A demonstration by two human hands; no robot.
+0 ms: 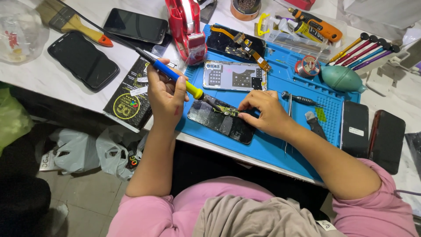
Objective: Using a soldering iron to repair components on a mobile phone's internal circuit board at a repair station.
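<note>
Centrally, dark opened phone (219, 121), small green board (228, 109) exposed

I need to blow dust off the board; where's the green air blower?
The blower lies at the blue mat's far right edge, just below the coloured pry tools.
</note>
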